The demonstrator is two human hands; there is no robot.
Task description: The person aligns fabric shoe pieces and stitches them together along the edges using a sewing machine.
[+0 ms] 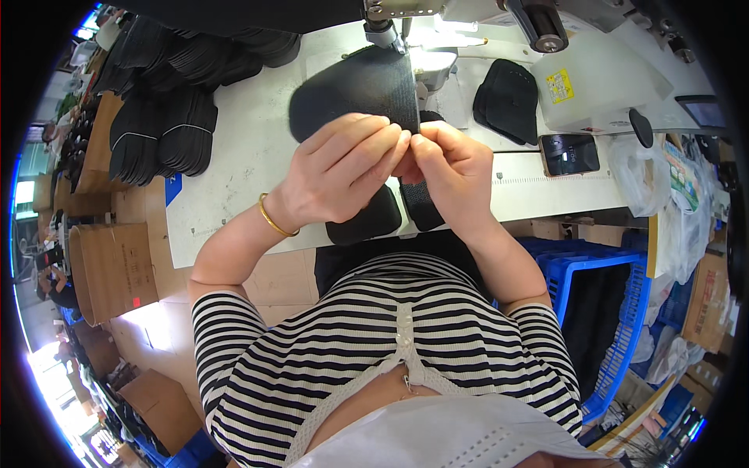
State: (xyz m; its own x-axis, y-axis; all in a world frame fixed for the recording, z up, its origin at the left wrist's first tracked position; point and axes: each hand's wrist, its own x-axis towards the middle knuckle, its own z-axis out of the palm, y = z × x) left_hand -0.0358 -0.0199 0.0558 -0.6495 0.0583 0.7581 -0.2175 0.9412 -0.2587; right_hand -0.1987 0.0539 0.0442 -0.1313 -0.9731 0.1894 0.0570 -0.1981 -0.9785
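A dark, curved fabric piece (351,90) lies under the needle end of a sewing machine (386,35), its straight edge running toward me. My left hand (339,164) is closed at the near end of that edge, fingertips pinched on it. Right beside it, my right hand (456,168) pinches the same corner between thumb and forefinger, the two hands' tips touching. What exactly sits between the fingertips is mostly hidden. Below my wrists, a black padded piece (365,217) and a black textured strip (421,204) lie at the table's front edge.
Bundled black pieces (187,140) and taller stacks (226,58) cover the table's left. A few black cut pieces (505,101) and a phone (570,154) lie to the right. A blue plastic crate (601,261) stands below at right, a cardboard box (117,269) at left.
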